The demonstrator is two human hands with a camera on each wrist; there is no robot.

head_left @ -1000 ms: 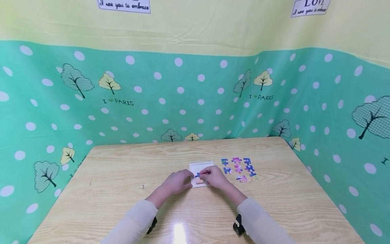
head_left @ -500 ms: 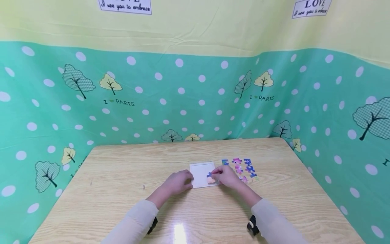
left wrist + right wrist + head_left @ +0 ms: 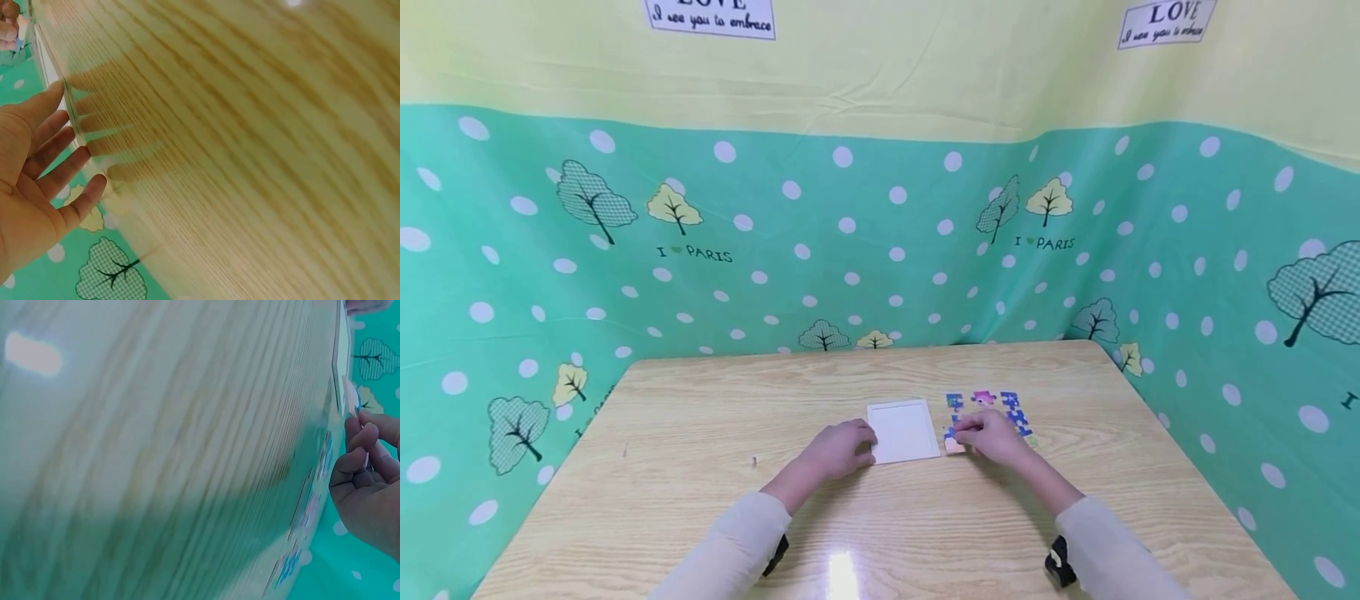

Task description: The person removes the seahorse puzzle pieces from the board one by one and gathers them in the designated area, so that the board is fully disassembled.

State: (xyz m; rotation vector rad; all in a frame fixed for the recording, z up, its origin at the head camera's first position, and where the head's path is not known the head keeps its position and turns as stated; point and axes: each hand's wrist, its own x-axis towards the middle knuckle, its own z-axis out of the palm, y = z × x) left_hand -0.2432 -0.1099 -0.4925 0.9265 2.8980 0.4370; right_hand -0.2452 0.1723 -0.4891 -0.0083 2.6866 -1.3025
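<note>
My right hand (image 3: 998, 437) pinches a jigsaw puzzle piece (image 3: 953, 444), blue at the top and pale peach below, between thumb and fingers. The same piece (image 3: 352, 397) shows edge-on in the right wrist view, raised at a slant. To its left lies a flat white puzzle tray (image 3: 901, 430) with a raised rim and a bare inside. At the tray's left side is my left hand (image 3: 842, 448), its thumb and fingers spread loosely with fingertips along the edge in the left wrist view. Right of the tray lie several blue and pink puzzle pieces (image 3: 983, 398), partly hidden by my right hand.
The wood-grain table (image 3: 737, 408) carries the tray and the pieces. A green dotted curtain (image 3: 820, 242) hangs behind it and along its sides. One small dark mark (image 3: 754, 460) shows on the table to the left of my left hand.
My right hand has carried the pinched puzzle piece rightward, from over the tray to just beyond its right edge, near the other pieces. My left hand has stayed at the tray's left side.
</note>
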